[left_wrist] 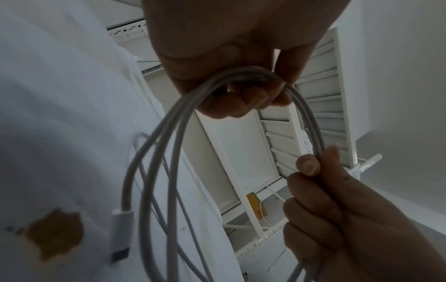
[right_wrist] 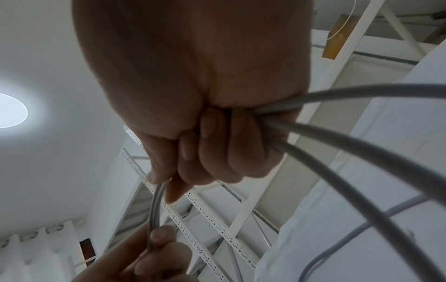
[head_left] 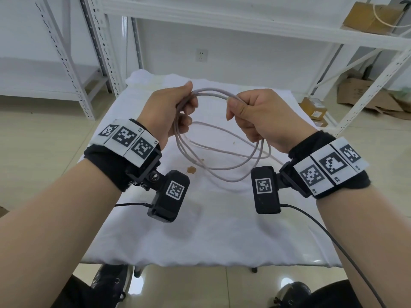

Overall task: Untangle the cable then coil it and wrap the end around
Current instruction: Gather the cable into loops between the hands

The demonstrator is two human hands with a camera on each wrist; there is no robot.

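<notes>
A pale grey cable [head_left: 222,167] hangs in several loops above the white cloth [head_left: 200,230]. My left hand [head_left: 175,112] grips the loops on the left side, fingers curled round the bundle [left_wrist: 241,76]. My right hand [head_left: 251,114] grips the loops opposite, thumb pressed on the strands [right_wrist: 313,133]. The upper strands [head_left: 211,93] arch between the two hands. A silver plug end [left_wrist: 119,234] dangles from one strand in the left wrist view. The lower loops sag down to the cloth.
The cloth covers a small table and bears a brown stain [head_left: 191,169]. White metal shelving [head_left: 255,18] stands behind and to both sides. Cardboard boxes [head_left: 313,107] lie on the floor at right. Black wrist-camera leads [head_left: 333,238] trail from both wrists.
</notes>
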